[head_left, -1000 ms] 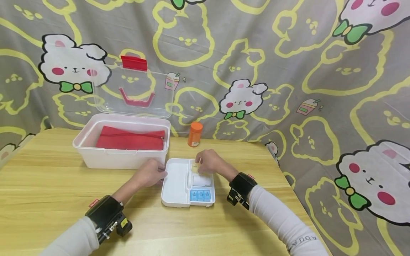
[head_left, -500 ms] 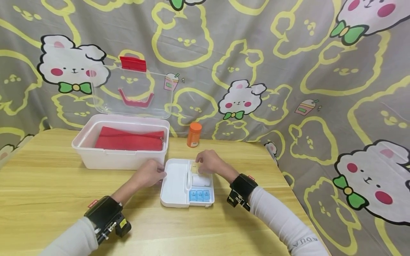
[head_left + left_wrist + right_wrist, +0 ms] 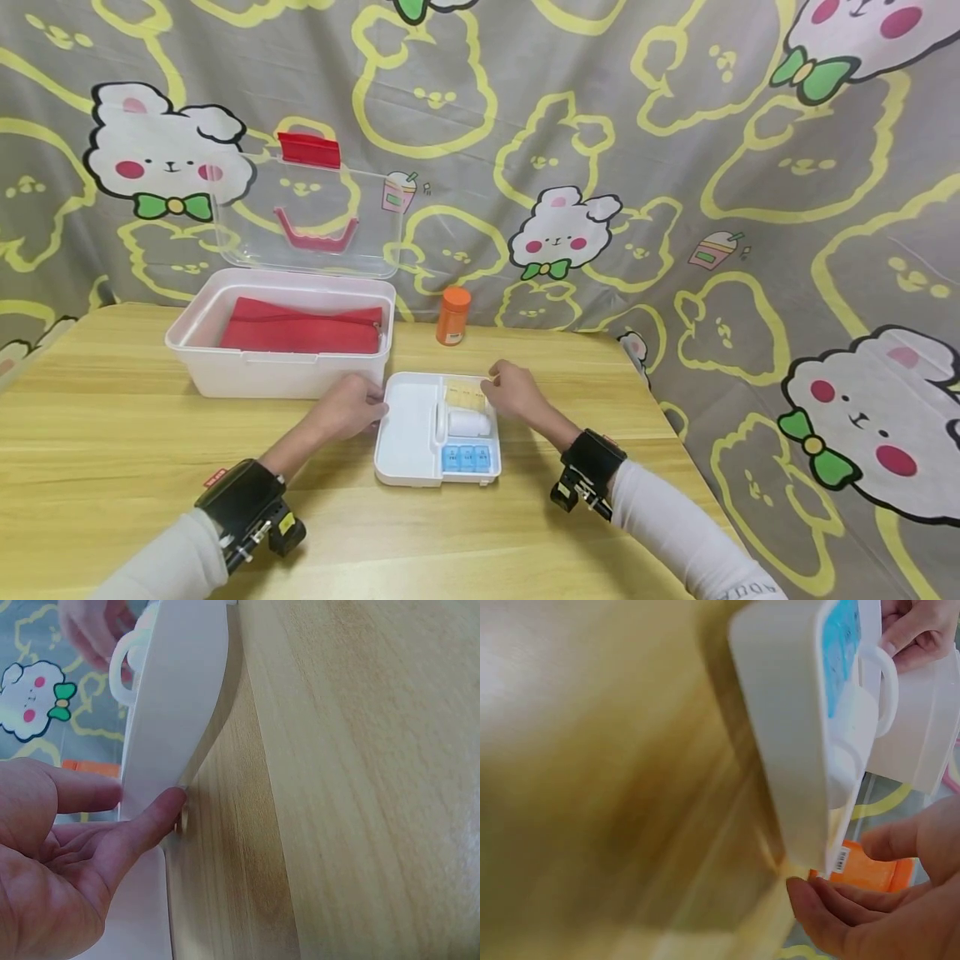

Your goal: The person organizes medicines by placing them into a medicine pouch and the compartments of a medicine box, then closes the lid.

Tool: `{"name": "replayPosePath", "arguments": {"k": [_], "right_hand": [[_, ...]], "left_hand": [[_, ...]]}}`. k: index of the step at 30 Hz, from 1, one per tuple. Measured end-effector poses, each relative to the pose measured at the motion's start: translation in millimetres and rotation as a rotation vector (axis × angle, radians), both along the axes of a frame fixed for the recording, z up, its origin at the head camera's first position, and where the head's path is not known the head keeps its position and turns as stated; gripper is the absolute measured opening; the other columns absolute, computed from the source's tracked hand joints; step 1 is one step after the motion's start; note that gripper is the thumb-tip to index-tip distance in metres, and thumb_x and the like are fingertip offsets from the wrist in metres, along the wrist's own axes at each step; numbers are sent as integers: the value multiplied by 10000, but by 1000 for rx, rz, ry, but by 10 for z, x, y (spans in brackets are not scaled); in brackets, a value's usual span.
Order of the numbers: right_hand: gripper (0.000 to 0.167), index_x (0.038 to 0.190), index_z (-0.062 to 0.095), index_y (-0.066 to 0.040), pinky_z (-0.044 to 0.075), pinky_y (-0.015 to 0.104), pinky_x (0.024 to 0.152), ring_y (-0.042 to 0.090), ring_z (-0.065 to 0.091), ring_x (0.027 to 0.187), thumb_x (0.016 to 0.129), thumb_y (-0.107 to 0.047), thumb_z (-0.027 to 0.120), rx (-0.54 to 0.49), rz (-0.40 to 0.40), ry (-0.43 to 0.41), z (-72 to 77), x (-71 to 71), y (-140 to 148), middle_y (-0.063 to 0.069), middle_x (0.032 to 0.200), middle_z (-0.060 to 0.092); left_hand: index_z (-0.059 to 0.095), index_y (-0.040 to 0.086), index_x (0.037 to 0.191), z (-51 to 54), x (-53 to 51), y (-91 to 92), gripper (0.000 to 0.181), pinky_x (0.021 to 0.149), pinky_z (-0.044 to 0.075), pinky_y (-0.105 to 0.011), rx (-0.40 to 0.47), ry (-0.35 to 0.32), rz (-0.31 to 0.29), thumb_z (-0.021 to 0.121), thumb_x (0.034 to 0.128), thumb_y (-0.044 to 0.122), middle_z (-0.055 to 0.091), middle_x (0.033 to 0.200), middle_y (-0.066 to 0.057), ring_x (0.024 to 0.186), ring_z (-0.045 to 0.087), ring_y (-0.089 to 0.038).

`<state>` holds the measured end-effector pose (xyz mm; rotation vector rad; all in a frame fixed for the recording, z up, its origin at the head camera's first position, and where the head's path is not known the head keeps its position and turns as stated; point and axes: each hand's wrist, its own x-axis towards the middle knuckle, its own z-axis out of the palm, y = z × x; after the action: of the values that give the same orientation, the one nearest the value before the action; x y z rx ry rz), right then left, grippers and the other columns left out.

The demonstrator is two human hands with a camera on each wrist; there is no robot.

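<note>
An open white pill case (image 3: 407, 433) lies flat on the table. Its right half holds a yellow lettered pill box (image 3: 465, 395), a white rounded object (image 3: 468, 423) and a blue pill box (image 3: 467, 458) with several lids. My left hand (image 3: 351, 407) holds the case's left edge between thumb and finger; in the left wrist view, the thumb of the left hand (image 3: 82, 862) lies against the case wall (image 3: 176, 690). Near the far right corner is my right hand (image 3: 517, 393). In the right wrist view, the right hand (image 3: 892, 900) is empty, thumb apart from loosely bent fingers.
A white storage box (image 3: 281, 375) with a raised clear lid (image 3: 307, 217) stands behind the left hand, holding a red pouch (image 3: 303, 327). An orange bottle (image 3: 453, 317) stands behind the case. A patterned curtain (image 3: 450, 167) hangs behind the wooden table (image 3: 360, 542).
My right hand has let go of the yellow pill box and moved right to the case's outer edge. The yellow box now shows in its compartment. The left hand has stayed put.
</note>
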<state>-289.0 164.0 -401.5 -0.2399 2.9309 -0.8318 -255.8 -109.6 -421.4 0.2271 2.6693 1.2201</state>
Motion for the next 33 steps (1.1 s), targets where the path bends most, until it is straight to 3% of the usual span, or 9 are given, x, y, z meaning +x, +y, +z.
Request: {"name": "replayPosePath", "arguments": {"k": [2,6,9,13,20,28,33], "right_hand": [[398,1283,602,70,581,420,834,321,688,1020,1025,-224,530,-14,-8,-52,-30,41,35,223,1185,689],[403,1287,626,59,518,312,664,227,644,792,1053,-230,469,-80,-10,-137,-84,111,96,159,980,694],[360,1170,671,54,492,284,610,211,613,724,1057,-199,441,-175,-14,-183,-109,161,118,126,832,639],[313,1098,678,68,566,314,671,207,657,813,1042,-139,450,-263,-19,-192,-132,210,115,123,923,669],[393,1340,574,108,619,377,794,276,703,1007,988,-33,471,-333,-43,-204,-174,250,109,252,1204,683],[406,1353,576,83,621,390,803,296,709,1032,970,-28,500,-317,-60,-176,-213,252,136,256,1219,682],[408,1361,567,81,619,386,794,276,716,987,976,-39,504,-309,-58,-189,-210,227,144,250,1197,687]], "left_hand": [[738,-75,1048,2,4,-4,187,609,526,-272,-4,-3,7,659,927,44,654,969,-153,714,668,-174],[742,-68,1016,1,11,-18,166,603,514,-276,-7,3,5,658,924,41,655,937,-144,705,663,-181],[743,-66,1003,1,7,-24,158,602,509,-276,-10,9,2,657,923,40,647,931,-144,705,661,-183],[742,-73,1014,1,-1,-25,165,593,508,-273,-15,15,-5,660,924,38,673,923,-140,696,672,-174],[744,-71,1006,10,-4,2,162,578,506,-274,-29,24,-12,657,926,40,676,876,-126,680,663,-175],[734,-82,1048,14,6,37,185,576,509,-277,-21,6,2,644,937,36,687,900,-135,687,674,-176],[739,-88,1017,13,8,36,175,562,500,-274,-22,33,-7,637,933,28,669,881,-138,679,670,-175]]}}
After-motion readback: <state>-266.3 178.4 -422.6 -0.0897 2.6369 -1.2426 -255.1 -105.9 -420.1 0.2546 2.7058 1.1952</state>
